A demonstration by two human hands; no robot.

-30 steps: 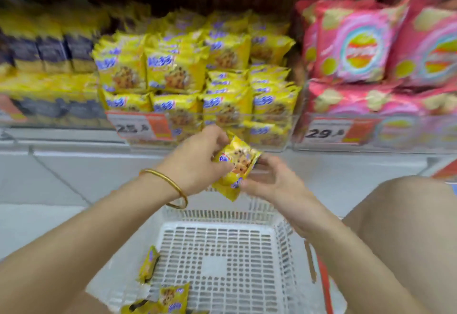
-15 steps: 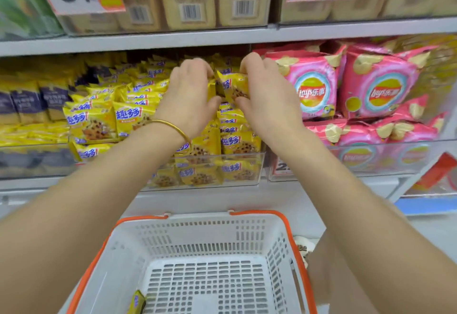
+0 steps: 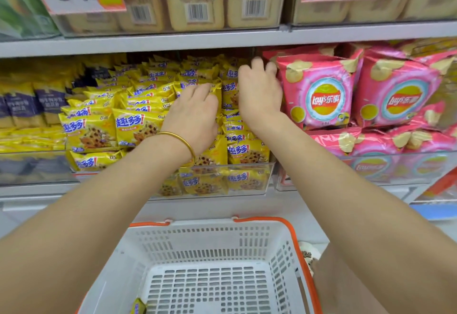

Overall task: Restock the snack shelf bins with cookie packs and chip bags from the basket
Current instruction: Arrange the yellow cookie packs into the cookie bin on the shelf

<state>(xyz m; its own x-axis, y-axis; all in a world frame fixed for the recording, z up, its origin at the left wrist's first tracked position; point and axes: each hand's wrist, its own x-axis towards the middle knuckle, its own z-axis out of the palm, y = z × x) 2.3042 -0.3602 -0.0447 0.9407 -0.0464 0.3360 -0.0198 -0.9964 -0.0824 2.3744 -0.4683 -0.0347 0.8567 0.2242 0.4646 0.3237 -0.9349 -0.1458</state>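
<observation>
A cookie pack (image 3: 230,92) stands between both hands at the bin's (image 3: 270,172) right edge, likely being squeezed upright into its row. The left hand (image 3: 195,115) presses flat; the right hand's (image 3: 258,95) grip cannot be told.

I watch through one camera on the head. It looks forward and a bit down, close to the shelf (image 3: 173,41), with the basket (image 3: 210,235) below.
</observation>
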